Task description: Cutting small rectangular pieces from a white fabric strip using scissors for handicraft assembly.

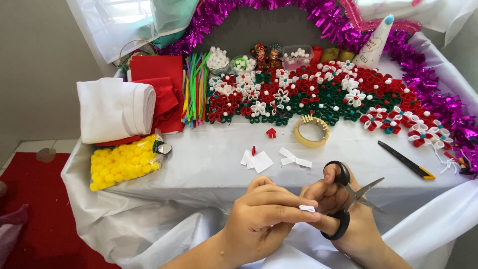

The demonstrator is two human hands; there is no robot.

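Lower centre: left hand [261, 216] pinching white paper scrap [307, 208]; right hand [343, 209] gripping black-handled scissors [348, 201], blades apart; white-draped table [209, 169] behind.

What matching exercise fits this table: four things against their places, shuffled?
Things:
1. scissors
2. yellow pompom bag
3. tape roll
4. utility knife

Places:
A. table's left edge, below the white cloth roll
B. right of the paper scraps, alone
C. in the right hand
D. just below the paper flowers

Pairs: 1-C, 2-A, 3-D, 4-B
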